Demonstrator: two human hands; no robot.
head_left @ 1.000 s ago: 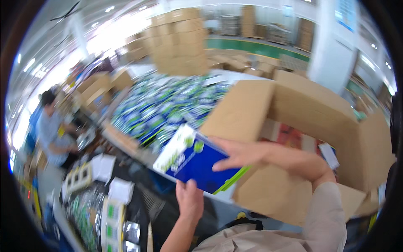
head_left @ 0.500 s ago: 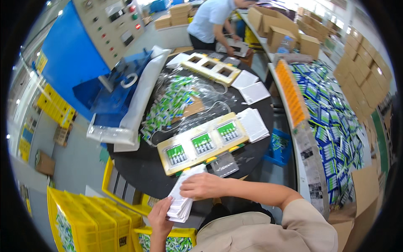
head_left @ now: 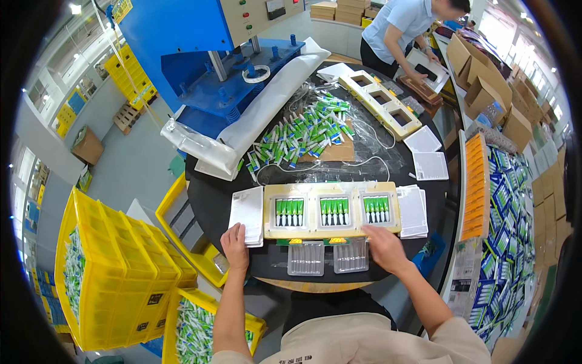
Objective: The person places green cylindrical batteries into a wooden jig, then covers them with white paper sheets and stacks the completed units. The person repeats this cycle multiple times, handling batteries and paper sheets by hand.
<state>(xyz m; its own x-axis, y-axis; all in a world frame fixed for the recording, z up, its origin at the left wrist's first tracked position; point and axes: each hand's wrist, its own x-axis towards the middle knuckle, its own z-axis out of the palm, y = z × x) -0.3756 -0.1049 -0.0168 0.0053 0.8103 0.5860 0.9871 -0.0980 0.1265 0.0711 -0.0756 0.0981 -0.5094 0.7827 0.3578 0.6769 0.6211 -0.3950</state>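
My left hand (head_left: 235, 246) is closed on the lower left edge of a stack of white cards (head_left: 247, 209) lying on the round black table. Beside the stack is a long cream fixture (head_left: 330, 232) with three windows, each holding a clear blister with several small green tubes (head_left: 334, 207). My right hand (head_left: 386, 247) is at the fixture's lower right corner, fingers stretched toward its edge, with nothing visible in them. Another pile of white cards (head_left: 413, 212) lies by the fixture's right end. Two clear plastic blister trays (head_left: 306, 259) stick out along its front edge.
A heap of green tubes (head_left: 306, 130) lies behind the fixture, near a second fixture (head_left: 381, 100). A blue press (head_left: 233, 91) stands at the far left. Yellow crates (head_left: 124, 273) are at left. A person (head_left: 394, 36) works at the back; packed cards (head_left: 503, 242) cover the right bench.
The card stack, held in both my hands before, now lies left of the fixture. My right hand has moved right to the fixture's corner. The view has turned, and the fixture appears level.
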